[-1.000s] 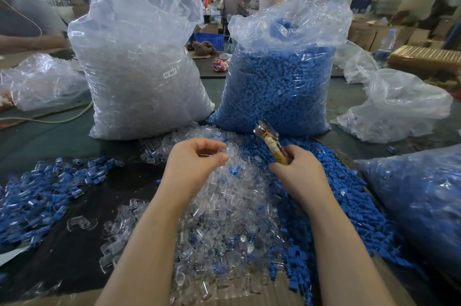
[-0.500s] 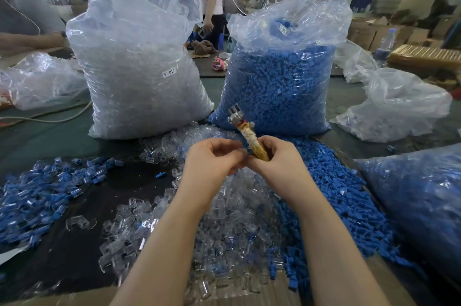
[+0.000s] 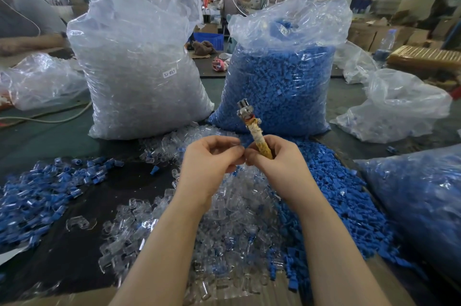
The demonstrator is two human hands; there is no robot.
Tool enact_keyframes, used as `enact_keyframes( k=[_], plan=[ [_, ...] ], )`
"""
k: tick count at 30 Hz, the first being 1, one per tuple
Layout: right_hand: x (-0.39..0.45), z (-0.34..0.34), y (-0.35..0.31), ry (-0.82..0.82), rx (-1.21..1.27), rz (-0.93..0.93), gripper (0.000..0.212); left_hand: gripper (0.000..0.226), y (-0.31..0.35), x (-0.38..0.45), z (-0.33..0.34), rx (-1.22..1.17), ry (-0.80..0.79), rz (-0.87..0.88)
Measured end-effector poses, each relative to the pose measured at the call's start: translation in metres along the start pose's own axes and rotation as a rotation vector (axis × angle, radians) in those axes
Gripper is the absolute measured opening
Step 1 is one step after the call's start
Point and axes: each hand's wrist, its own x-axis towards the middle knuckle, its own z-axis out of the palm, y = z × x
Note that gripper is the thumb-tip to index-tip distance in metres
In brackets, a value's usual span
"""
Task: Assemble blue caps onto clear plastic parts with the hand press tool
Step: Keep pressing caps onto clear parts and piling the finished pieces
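Note:
My right hand [image 3: 275, 159] grips the hand press tool [image 3: 254, 131] by its tape-wrapped handle, metal head pointing up and away. My left hand [image 3: 209, 158] has its fingers curled, fingertips meeting the right hand's fingertips at the centre; a small clear part seems pinched there, mostly hidden. Below both hands lies a heap of loose clear plastic parts [image 3: 224, 218]. A heap of loose blue caps [image 3: 331, 196] spreads to the right of it. Assembled blue-and-clear pieces [image 3: 42, 196] lie in a pile at the left.
A tall bag of clear parts [image 3: 139, 76] and a tall bag of blue caps [image 3: 282, 81] stand behind the heaps. Another bag with blue pieces [image 3: 419, 206] lies at the right, and slack plastic bags [image 3: 399, 111] beyond it. Other people work in the background.
My left hand moved right from the clear heap to meet my right hand. The right hand swung the tool more upright and toward the centre.

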Motion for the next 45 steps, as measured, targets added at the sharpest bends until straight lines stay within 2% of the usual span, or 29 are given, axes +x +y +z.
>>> enact_keyframes(
  k=[11, 17, 25, 31, 40, 45],
  plan=[
    [-0.0004, 0.0003, -0.0017, -0.003, 0.086, -0.031, 0.016, 0.014, -0.0023, 0.0014, -0.0033, -0.025, -0.067, -0.04],
    [0.0007, 0.0025, 0.0009, 0.063, 0.091, -0.051, 0.015, 0.016, -0.0021, 0.0019, -0.002, -0.077, -0.077, -0.064],
    [0.0009, 0.0032, 0.0003, 0.104, 0.123, -0.091, 0.014, 0.013, -0.0027, 0.0026, -0.0004, -0.136, -0.001, -0.063],
    [-0.0006, 0.0037, -0.0014, 0.107, 0.133, -0.101, 0.016, 0.011, -0.0049, 0.003, 0.0028, -0.051, 0.102, -0.02],
    [-0.0008, 0.0047, -0.0017, 0.098, 0.157, -0.11, 0.017, 0.015, -0.0072, 0.002, 0.0059, 0.016, 0.145, 0.044],
    [-0.0001, 0.0053, -0.002, 0.1, 0.164, -0.118, 0.016, 0.02, -0.0076, 0.0024, 0.0063, 0.015, 0.117, 0.06]
  ],
)
